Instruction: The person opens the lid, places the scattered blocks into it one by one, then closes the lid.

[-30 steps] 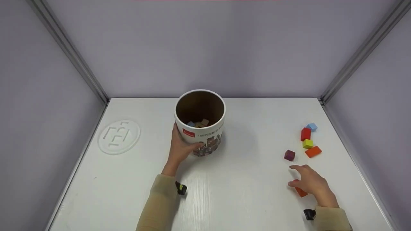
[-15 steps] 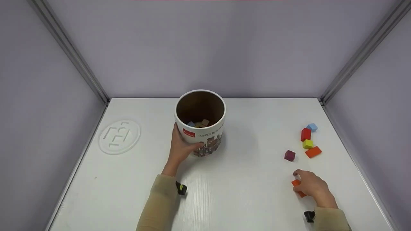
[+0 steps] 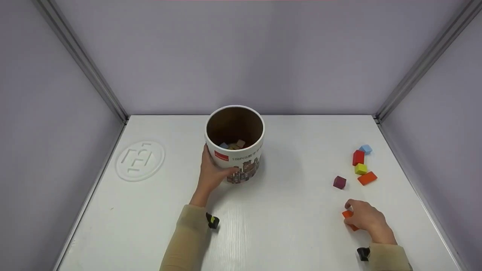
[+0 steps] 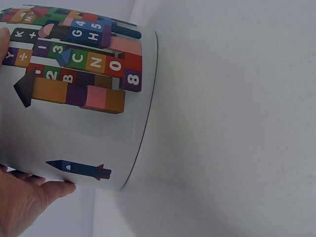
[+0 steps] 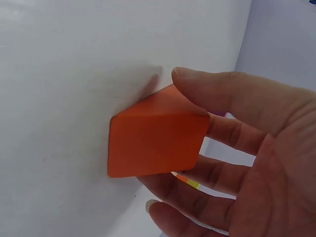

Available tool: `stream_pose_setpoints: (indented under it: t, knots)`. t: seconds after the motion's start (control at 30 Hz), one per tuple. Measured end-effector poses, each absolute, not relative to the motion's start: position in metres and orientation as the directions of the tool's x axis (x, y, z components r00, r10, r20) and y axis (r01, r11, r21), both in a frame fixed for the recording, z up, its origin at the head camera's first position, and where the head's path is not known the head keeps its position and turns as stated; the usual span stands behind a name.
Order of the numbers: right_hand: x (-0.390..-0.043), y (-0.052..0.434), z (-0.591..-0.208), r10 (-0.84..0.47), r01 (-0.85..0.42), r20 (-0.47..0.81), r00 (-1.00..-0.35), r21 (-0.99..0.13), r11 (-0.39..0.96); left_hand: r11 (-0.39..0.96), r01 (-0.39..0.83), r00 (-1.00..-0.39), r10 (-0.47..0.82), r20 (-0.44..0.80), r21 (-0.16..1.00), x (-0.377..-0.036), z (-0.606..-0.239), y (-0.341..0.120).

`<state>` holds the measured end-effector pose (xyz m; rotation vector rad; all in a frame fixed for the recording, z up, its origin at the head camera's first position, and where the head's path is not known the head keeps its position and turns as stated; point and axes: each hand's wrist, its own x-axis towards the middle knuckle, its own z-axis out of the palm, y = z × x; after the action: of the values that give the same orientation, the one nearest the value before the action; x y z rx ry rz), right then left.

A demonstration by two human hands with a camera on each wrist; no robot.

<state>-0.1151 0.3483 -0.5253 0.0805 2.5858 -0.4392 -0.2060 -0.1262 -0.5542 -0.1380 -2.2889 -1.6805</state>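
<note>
The orange block (image 3: pixel 347 215), well right of the tub (image 3: pixel 234 143), sits pinched in the right hand (image 3: pixel 364 220); the left hand (image 3: pixel 211 174) grips the tub; a shallow pinch could drop the block.

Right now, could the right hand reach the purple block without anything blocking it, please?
Probably yes: the right hand grips an orange block, and only bare table lies between it and the purple block.
</note>
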Motion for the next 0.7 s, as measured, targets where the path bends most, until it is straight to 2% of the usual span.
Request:
stream_pose_setpoints:
  t: [0.3, 0.5, 0.7]
  knots:
    - [-0.114, 0.346, -0.518, -0.027, 0.141, -0.482, -0.876, -0.309, 0.941, 0.311, 0.245, -0.953, -0.097, 0.287, 0.918, -0.206, -0.554, -0.127]
    - [-0.116, 0.345, -0.514, -0.060, 0.080, -0.398, -0.915, -0.325, 0.942, 0.306, 0.246, -0.953, -0.096, 0.287, 0.920, -0.206, -0.555, -0.128]
    - [-0.122, 0.334, -0.501, -0.121, -0.007, -0.267, -0.956, -0.394, 0.919, 0.312, 0.243, -0.953, -0.100, 0.286, 0.918, -0.207, -0.556, -0.127]
